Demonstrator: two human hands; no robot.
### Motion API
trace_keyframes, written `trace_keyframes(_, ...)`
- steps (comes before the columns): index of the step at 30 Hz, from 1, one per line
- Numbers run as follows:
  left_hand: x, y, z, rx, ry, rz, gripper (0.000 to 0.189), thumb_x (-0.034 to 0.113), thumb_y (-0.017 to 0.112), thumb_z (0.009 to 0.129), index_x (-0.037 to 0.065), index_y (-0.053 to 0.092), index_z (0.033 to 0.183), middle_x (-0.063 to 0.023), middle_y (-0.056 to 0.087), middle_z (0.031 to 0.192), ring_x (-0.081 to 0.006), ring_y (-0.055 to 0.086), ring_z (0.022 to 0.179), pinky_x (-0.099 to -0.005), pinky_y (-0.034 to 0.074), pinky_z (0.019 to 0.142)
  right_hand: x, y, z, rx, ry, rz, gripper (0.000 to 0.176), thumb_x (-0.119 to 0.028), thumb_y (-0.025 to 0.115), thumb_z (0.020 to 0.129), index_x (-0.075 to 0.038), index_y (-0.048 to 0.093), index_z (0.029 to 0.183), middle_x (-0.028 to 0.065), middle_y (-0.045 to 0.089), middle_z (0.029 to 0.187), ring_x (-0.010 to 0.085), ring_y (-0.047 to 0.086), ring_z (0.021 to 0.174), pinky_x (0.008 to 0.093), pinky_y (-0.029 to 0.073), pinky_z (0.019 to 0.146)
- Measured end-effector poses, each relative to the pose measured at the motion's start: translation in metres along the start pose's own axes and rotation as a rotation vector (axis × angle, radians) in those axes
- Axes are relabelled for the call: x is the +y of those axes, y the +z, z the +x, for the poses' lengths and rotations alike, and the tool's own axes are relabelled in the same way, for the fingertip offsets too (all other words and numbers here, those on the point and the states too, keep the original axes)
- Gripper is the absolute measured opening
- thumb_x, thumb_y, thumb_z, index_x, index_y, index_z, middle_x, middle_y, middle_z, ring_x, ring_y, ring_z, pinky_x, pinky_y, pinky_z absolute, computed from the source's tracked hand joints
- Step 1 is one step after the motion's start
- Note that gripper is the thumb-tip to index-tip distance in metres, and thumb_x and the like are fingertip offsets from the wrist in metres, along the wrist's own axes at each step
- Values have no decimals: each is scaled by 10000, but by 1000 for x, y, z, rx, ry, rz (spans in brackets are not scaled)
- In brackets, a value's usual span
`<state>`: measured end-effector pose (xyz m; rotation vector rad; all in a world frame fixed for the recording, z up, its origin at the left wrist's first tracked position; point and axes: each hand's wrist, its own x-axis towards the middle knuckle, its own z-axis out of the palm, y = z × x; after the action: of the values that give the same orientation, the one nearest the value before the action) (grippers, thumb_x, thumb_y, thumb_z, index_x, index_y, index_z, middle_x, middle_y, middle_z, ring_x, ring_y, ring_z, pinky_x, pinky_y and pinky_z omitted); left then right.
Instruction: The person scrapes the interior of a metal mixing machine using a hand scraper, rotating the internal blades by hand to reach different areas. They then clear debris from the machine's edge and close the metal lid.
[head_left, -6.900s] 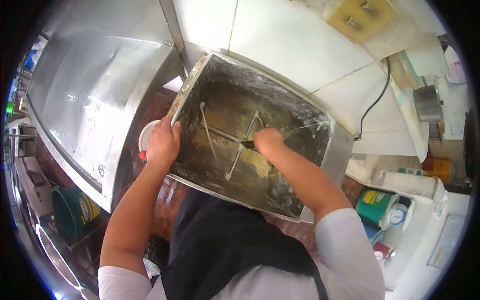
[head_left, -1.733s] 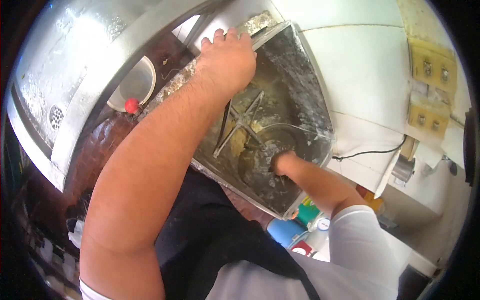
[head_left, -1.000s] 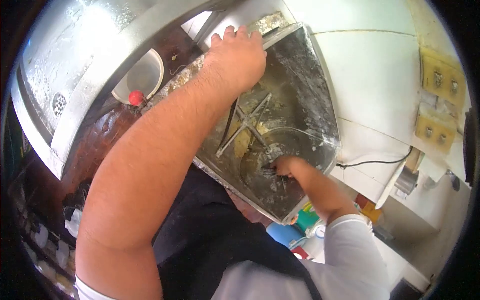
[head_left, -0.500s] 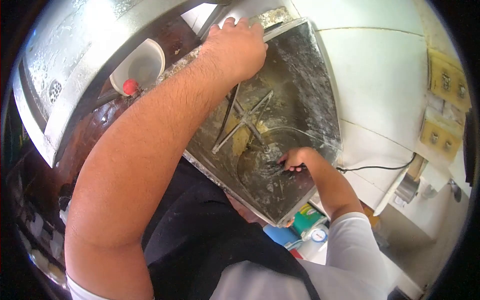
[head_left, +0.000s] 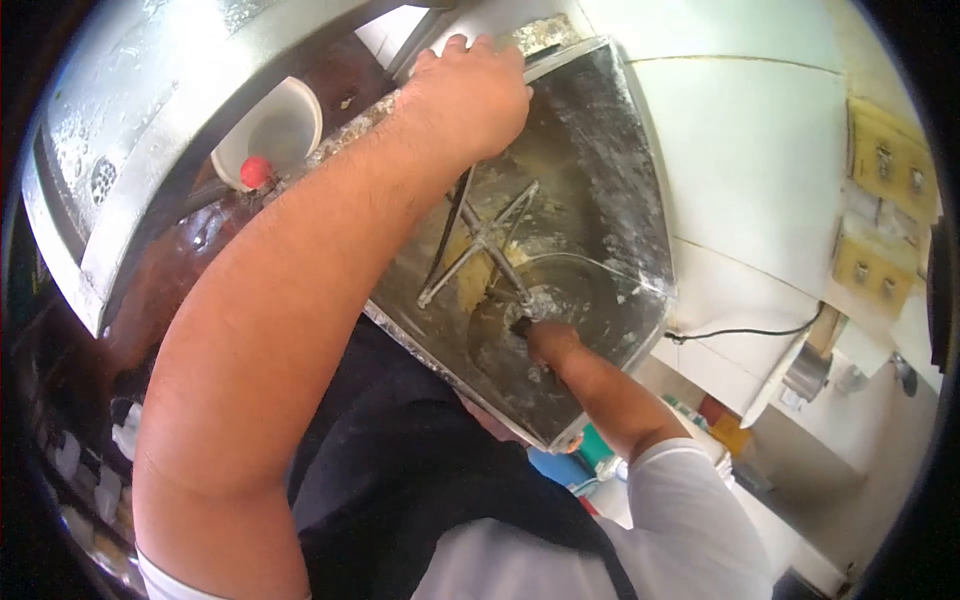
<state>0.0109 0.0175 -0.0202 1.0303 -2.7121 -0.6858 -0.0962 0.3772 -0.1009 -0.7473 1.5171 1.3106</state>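
Observation:
A grimy metal tub (head_left: 600, 130) with whitish residue on its walls lies in front of me. Inside it is a cross-shaped metal mixing arm (head_left: 482, 238) with yellowish residue near it. My left hand (head_left: 470, 95) is closed over the tub's far rim, fingertips on the outer side. My right hand (head_left: 553, 342) reaches down into the round bottom of the tub, beside one end of the mixing arm. It grips a small dark object (head_left: 520, 326), mostly covered by the fingers, whose kind I cannot make out.
A white bucket (head_left: 270, 130) and a red ball-shaped thing (head_left: 256, 172) are left of the tub, below a steel sink (head_left: 150, 90). White tiles (head_left: 740, 150) cover the wall at right, with yellowed outlets (head_left: 890, 160) and a black cable (head_left: 750, 334). Blue and green containers lie below.
My right hand has moved left and slightly down within the tub, toward the end of the mixing arm, with the dark object. My left hand stays on the rim.

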Motion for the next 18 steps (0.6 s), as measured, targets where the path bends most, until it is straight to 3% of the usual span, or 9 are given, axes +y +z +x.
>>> trace_keyframes(2,-3,1,-1,-2,-20,-8,405,310,500,1014,28,537,1302,-181,569,1315,-361,531,1275,-516,440,1062,13,0,3,45,-35,-7,450,-181,640,867,-108,630,1312,168,724,1050,311,724,885,447,565,805)
trace_keyframes(4,-3,-5,0,-49,-44,-33,411,313,495,1016,27,533,1308,-184,564,1325,-364,519,1291,-518,430,1074,24,-15,-15,-87,-165,404,495,-207,610,903,-138,573,1391,156,731,1057,241,719,723,372,559,675)
trace_keyframes(6,-2,-8,-1,-110,-61,-55,417,316,490,1018,27,530,1315,-188,558,1336,-367,507,1307,-520,420,1085,45,-38,-27,-213,-191,554,533,-181,598,885,-122,544,1412,161,736,961,215,666,596,391,542,634)
trace_keyframes(8,-2,-8,-2,-92,-37,-44,419,322,487,1018,23,534,1308,-193,556,1342,-375,492,1324,-520,421,1086,66,-77,-45,-149,-136,445,444,-176,615,860,-75,637,1291,155,729,874,210,670,610,401,542,626)
trace_keyframes(10,-2,-3,-2,-92,-35,-34,414,317,490,1017,23,537,1303,-194,560,1334,-379,498,1317,-516,426,1081,117,-91,4,-167,-188,176,332,-179,643,821,-36,717,1112,162,721,847,230,674,613,416,543,665)
trace_keyframes(13,-6,-4,-1,-79,-16,-42,403,305,500,1011,24,542,1298,-197,570,1321,-382,513,1299,-513,434,1071,127,-125,14,-10,9,49,219,-160,670,777,-39,754,938,178,726,888,276,714,703,423,549,698)
trace_keyframes(15,-5,-5,-1,-71,-2,-56,398,298,508,1008,26,544,1297,-199,574,1315,-381,523,1288,-513,437,1066,129,-122,31,360,-143,10,363,-193,671,855,-76,696,1198,139,747,896,214,720,684,371,556,571)
trace_keyframes(16,-4,-4,-3,-42,-7,-56,401,294,517,1003,25,543,1300,-201,578,1308,-382,531,1276,-510,438,1064,123,-128,48,365,-158,6,363,-193,671,855,-76,696,1198,139,747,896,214,720,684,371,556,571)
trace_keyframes(18,-3,-1,-6,-27,-18,-46,405,289,526,998,25,542,1304,-203,582,1302,-384,539,1263,-508,439,1061,101,-137,84,-125,134,-84,315,-200,707,823,-93,739,1118,127,746,991,253,735,781,406,568,646)
